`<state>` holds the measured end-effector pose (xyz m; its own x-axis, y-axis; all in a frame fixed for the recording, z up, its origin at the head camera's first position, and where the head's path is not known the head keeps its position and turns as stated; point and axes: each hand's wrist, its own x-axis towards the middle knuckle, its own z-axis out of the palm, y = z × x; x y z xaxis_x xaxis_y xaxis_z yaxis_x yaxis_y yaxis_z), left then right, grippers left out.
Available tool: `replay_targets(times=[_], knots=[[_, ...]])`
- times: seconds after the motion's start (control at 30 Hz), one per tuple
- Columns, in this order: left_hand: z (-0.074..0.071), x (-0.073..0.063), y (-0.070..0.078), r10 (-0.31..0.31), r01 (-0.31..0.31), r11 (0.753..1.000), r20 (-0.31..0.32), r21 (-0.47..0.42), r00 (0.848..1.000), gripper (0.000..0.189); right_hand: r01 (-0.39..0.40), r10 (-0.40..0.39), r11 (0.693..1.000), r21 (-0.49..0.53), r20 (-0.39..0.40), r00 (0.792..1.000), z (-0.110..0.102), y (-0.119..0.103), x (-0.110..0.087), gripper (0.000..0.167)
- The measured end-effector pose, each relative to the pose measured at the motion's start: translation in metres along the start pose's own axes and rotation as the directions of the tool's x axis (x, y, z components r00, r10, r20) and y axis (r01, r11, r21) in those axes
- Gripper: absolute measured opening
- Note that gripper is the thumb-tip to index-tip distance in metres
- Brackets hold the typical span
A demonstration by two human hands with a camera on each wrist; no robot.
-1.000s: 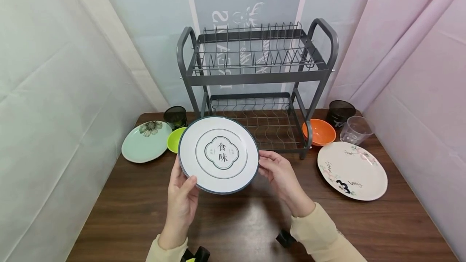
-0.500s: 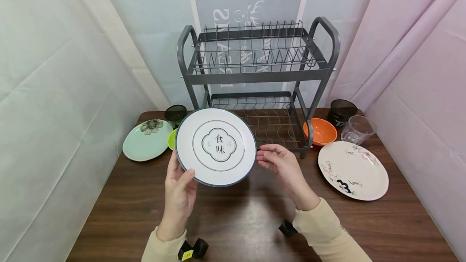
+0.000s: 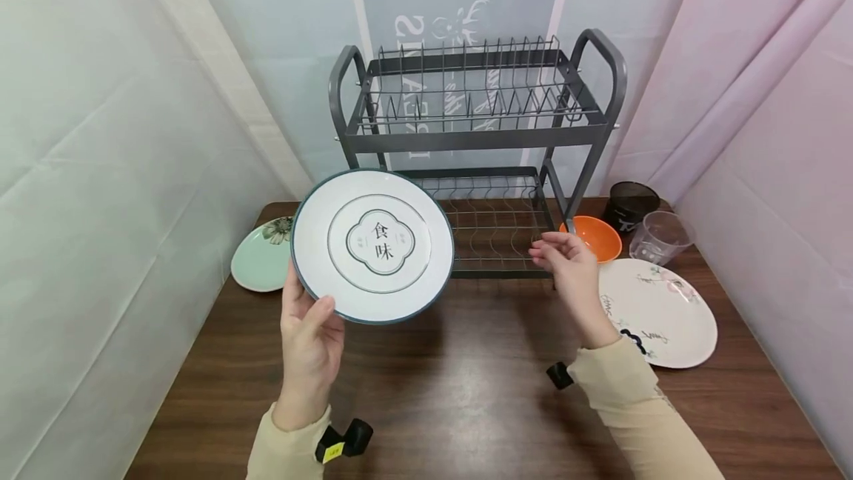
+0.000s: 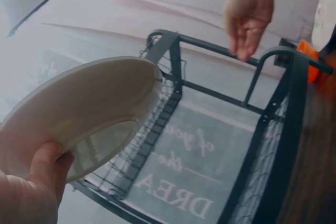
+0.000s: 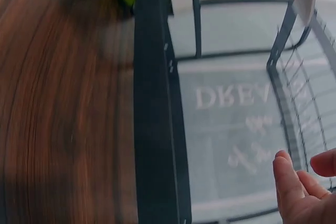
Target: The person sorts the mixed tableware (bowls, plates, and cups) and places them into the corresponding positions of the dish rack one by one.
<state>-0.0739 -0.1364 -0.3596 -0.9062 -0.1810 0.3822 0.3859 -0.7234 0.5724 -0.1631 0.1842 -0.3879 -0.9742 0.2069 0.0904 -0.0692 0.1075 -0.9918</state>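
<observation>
A white plate (image 3: pixel 373 280) with a dark blue rim and printed characters is held up in front of the rack. My left hand (image 3: pixel 309 347) grips its lower left edge, thumb on the face and fingers behind; the left wrist view shows the plate's underside (image 4: pixel 100 103). My right hand (image 3: pixel 569 272) is apart from the plate, off to its right, with relaxed fingers and nothing in them. It overlaps the lower right of the dark grey two-tier dish rack (image 3: pixel 473 141) in the head view. In the right wrist view the right hand's fingers (image 5: pixel 286 177) are likewise bare.
On the right stand an orange bowl (image 3: pixel 596 238), a dark cup (image 3: pixel 629 206), a clear cup (image 3: pixel 660 239) and a large floral plate (image 3: pixel 673 317). A mint plate (image 3: pixel 256 261) lies at the left, partly behind the held plate. Curtains enclose the wooden table (image 3: pixel 440 406).
The white plate has moved left and up with my left hand. My right hand has let go of its right edge and moved right, toward the orange bowl.
</observation>
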Motion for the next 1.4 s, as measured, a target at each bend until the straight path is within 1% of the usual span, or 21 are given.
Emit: replay_targets(times=[0.1, 0.17, 0.2, 0.3, 0.4, 0.47, 0.5, 0.53, 0.57, 0.63, 0.67, 0.73, 0.87, 0.97, 1.03, 1.17, 1.33, 1.4], knots=[[0.002, 0.004, 0.005, 0.032, -0.031, 0.999, 0.025, -0.017, 0.999, 0.073, -0.003, 0.006, 0.999, 0.033, -0.075, 0.997, -0.011, 0.003, 0.012, 0.010], [0.003, 0.007, 0.008, 0.049, -0.048, 0.998, 0.040, -0.031, 0.998, 0.072, 0.005, 0.007, 0.997, 0.082, -0.136, 0.991, -0.017, 0.002, 0.019, 0.009], [0.003, 0.009, 0.009, 0.057, -0.054, 0.997, 0.049, -0.048, 0.997, 0.071, 0.014, 0.004, 0.994, 0.108, -0.163, 0.987, -0.019, -0.001, 0.022, 0.009], [0.005, 0.013, 0.013, 0.075, -0.068, 0.993, 0.064, -0.097, 0.995, 0.071, 0.054, -0.021, 0.990, 0.133, -0.236, 0.971, -0.027, -0.004, 0.032, 0.009], [0.008, 0.017, 0.017, 0.088, -0.080, 0.989, 0.057, -0.125, 0.994, 0.072, 0.093, -0.040, 0.982, 0.166, -0.296, 0.954, -0.035, -0.003, 0.044, 0.012], [0.010, 0.020, 0.020, 0.099, -0.091, 0.987, 0.055, -0.135, 0.994, 0.072, 0.119, -0.057, 0.978, 0.171, -0.328, 0.943, -0.041, 0.002, 0.054, 0.011], [0.011, 0.021, 0.022, 0.108, -0.099, 0.986, 0.054, -0.136, 0.993, 0.072, 0.127, -0.065, 0.979, 0.160, -0.341, 0.938, -0.043, 0.002, 0.057, 0.011], [0.013, 0.023, 0.023, 0.116, -0.108, 0.985, 0.054, -0.136, 0.992, 0.072, 0.128, -0.077, 0.984, 0.124, -0.348, 0.934, -0.045, 0.002, 0.061, 0.011], [0.014, 0.024, 0.024, 0.125, -0.117, 0.984, 0.054, -0.136, 0.991, 0.072, 0.128, -0.090, 0.988, 0.085, -0.349, 0.933, -0.047, 0.002, 0.064, 0.012], [0.017, 0.027, 0.026, 0.142, -0.135, 0.983, 0.054, -0.128, 0.988, 0.073, 0.113, -0.114, 0.993, -0.024, -0.331, 0.937, -0.049, 0.002, 0.070, 0.017], [0.018, 0.029, 0.027, 0.151, -0.144, 0.982, 0.054, -0.121, 0.987, 0.073, 0.104, -0.123, 0.992, -0.078, -0.316, 0.941, -0.050, 0.002, 0.072, 0.022], [0.021, 0.032, 0.029, 0.162, -0.156, 0.981, 0.052, -0.112, 0.985, 0.073, 0.096, -0.136, 0.984, -0.151, -0.280, 0.950, -0.051, 0.003, 0.078, 0.029], [0.024, 0.040, 0.033, 0.192, -0.186, 0.977, 0.057, -0.101, 0.980, 0.074, 0.083, -0.125, 0.975, -0.206, -0.200, 0.972, -0.049, 0.004, 0.086, 0.039], [0.025, 0.047, 0.035, 0.220, -0.214, 0.972, 0.058, -0.100, 0.974, 0.074, 0.084, -0.122, 0.971, -0.225, -0.160, 0.980, -0.048, 0.004, 0.091, 0.040], [0.025, 0.051, 0.036, 0.235, -0.230, 0.969, 0.055, -0.093, 0.970, 0.074, 0.087, -0.121, 0.974, -0.210, -0.155, 0.980, -0.046, 0.004, 0.093, 0.040], [0.025, 0.059, 0.037, 0.250, -0.244, 0.964, 0.041, -0.104, 0.967, 0.072, 0.120, -0.136, 0.986, -0.116, -0.145, 0.980, -0.045, 0.007, 0.098, 0.035], [0.025, 0.070, 0.036, 0.255, -0.251, 0.958, 0.010, -0.141, 0.967, 0.071, 0.152, -0.150, 0.988, 0.025, -0.091, 0.985, -0.044, 0.012, 0.104, 0.031], [0.026, 0.075, 0.035, 0.256, -0.253, 0.956, -0.002, -0.151, 0.967, 0.073, 0.153, -0.149, 0.987, 0.045, -0.082, 0.985, -0.044, 0.015, 0.105, 0.032]])
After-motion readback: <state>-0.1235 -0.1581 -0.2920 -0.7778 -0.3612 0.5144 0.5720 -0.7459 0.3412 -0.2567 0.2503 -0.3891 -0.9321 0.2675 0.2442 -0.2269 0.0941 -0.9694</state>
